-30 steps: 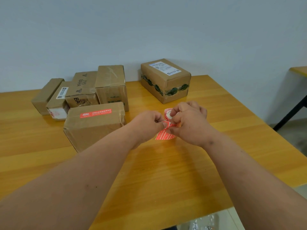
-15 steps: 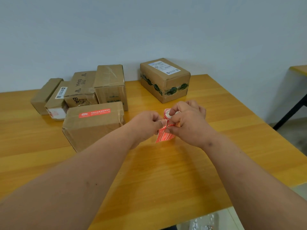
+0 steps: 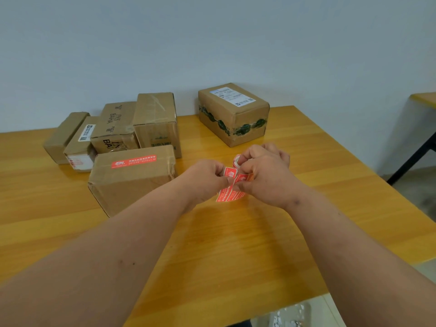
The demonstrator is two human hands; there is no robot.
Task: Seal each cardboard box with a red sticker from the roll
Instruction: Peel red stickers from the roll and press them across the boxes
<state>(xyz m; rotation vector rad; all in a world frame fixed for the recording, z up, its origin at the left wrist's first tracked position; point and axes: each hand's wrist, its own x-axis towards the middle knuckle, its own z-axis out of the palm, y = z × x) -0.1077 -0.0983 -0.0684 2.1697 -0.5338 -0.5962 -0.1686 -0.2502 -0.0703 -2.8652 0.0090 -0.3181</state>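
1. Yellow wooden table (image 3: 236,256) lies bare between its near edge and the hands.
2. Left hand (image 3: 204,178) and right hand (image 3: 264,178) pinch the red sticker strip (image 3: 227,194) off its roll (image 3: 236,160).
3. Stickered brown cardboard box (image 3: 132,178) sits left; unsealed boxes (image 3: 155,121) near the wall.

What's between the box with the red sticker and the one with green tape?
In the head view, only bare table lies between the stickered box and the green-taped box.
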